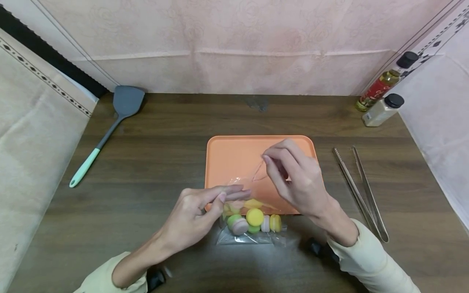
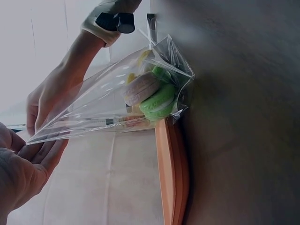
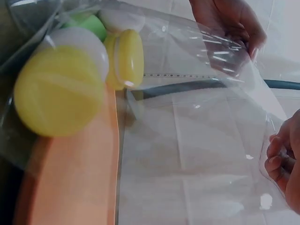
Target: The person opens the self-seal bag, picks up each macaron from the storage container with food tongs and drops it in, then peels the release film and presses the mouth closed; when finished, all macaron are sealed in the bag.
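A clear plastic bag point(image 2: 93, 101) with yellow, green and pale lilac macarons point(image 1: 254, 217) in its bottom stands at the near edge of the orange tray point(image 1: 234, 156). My left hand point(image 1: 199, 213) pinches the left side of its mouth between thumb and fingers. Higher up on the right, my right hand point(image 1: 296, 175) grips the opposite edge with curled fingers, over the tray. Between the two hands the film is stretched upward, as the right wrist view shows. A yellow macaron point(image 3: 58, 91) lies close to that camera, seen through the film.
Metal tongs point(image 1: 362, 195) lie right of the tray. A grey spatula point(image 1: 110, 130) with a mint handle lies at the left. At the back right stand an oil bottle point(image 1: 379, 89) and a white jar point(image 1: 381, 112) with a black lid. Cloth-covered walls point(image 1: 238, 49) border the table.
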The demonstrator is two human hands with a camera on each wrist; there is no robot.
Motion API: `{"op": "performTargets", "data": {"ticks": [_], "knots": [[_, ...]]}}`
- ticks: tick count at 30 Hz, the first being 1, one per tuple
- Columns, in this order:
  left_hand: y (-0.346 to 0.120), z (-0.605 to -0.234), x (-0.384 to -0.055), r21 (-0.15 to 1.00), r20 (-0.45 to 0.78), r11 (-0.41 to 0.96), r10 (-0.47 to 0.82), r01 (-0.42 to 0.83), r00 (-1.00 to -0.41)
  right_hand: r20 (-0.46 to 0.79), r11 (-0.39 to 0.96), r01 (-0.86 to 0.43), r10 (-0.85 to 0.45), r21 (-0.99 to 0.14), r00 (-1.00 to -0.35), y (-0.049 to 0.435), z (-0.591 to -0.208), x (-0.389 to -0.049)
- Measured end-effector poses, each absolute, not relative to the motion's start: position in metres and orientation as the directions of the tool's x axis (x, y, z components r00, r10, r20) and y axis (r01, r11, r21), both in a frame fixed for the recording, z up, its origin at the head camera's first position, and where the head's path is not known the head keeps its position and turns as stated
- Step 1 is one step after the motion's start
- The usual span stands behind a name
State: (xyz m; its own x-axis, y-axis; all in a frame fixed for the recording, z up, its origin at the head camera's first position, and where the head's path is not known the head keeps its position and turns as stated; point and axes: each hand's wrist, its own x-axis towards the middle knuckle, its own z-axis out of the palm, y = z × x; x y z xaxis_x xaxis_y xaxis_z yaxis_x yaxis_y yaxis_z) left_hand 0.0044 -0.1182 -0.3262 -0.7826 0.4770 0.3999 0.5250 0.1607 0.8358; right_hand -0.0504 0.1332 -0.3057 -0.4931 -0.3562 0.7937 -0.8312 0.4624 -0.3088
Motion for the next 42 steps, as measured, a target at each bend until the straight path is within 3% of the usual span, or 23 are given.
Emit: {"op": "performTargets", "data": {"ticks": [10, 22, 42], "knots": [[-0.122, -0.327, 0.004, 0.869, 0.374, 0.124, 0.469, 0.479, -0.800, 0.827, 0.529, -0.786, -0.249, -0.319, -0.503, 0.159, -0.303, -0.056], [-0.122, -0.327, 0.003, 0.891, 0.338, 0.118, 0.473, 0.438, -0.814, 0.810, 0.623, -0.697, -0.167, -0.355, -0.562, 0.194, -0.307, -0.060], [-0.122, -0.325, 0.002, 0.880, 0.340, 0.151, 0.460, 0.450, -0.820, 0.741, 0.770, -0.430, 0.082, -0.471, -0.666, 0.272, -0.314, -0.052]]}}
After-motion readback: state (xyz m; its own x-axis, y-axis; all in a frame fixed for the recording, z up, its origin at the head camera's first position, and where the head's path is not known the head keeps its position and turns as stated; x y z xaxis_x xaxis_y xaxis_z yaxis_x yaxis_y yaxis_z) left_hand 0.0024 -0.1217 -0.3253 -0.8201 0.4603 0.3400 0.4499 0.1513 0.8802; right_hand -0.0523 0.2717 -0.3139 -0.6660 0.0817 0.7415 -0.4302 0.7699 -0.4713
